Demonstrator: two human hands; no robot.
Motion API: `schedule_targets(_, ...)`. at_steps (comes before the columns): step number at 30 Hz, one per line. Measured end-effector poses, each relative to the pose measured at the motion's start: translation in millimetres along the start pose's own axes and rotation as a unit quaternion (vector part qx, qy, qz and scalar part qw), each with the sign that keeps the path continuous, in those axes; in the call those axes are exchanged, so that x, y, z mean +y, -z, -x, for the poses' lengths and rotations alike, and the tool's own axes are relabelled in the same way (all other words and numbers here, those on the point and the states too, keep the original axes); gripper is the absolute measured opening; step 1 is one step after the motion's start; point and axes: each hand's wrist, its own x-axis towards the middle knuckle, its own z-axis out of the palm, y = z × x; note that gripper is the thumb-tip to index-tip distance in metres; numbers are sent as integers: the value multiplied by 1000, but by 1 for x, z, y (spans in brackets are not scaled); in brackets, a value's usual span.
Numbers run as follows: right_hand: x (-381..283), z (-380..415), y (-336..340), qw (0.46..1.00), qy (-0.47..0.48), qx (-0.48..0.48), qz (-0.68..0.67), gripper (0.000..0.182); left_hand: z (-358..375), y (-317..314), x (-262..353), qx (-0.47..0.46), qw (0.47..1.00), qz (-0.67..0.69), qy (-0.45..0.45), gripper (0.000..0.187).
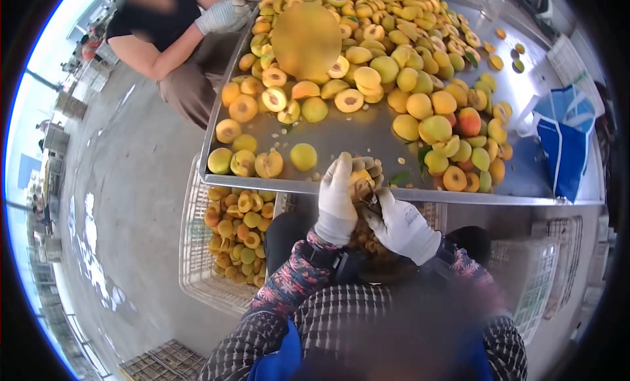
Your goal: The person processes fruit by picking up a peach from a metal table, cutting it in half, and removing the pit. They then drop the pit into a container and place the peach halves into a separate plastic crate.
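Note:
At the front edge of the metal table, my left hand [336, 207], in a white glove, is closed around a yellow peach [359, 183]. My right hand [408, 229], also gloved, is closed just below and right of it. Its fingertips meet the fruit with a small dark metal tool [373, 200], whose shape is mostly hidden. Left of my hands, a whole-looking peach [303, 156] and several cut peach halves [268, 164] lie on the metal. Below my hands, a container of brownish pieces is partly covered by my arms.
A large heap of peaches [420, 59] covers the back of the metal table [367, 128]. A blue and white bag [566, 141] lies at right. Below left stands a crate [190, 250] of peach halves. A co-worker's gloved hand [225, 15] is at the table's left edge.

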Motion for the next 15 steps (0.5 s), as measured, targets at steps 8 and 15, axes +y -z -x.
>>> schedule_targets(8,-4,2,4,999,5,-15,-32,37,3,-2,7,-28,998,-62,-2,50)
schedule_targets(15,3,9,-8,953,-52,-51,-295,32,1,-3,1,-54,994,-91,8,45)
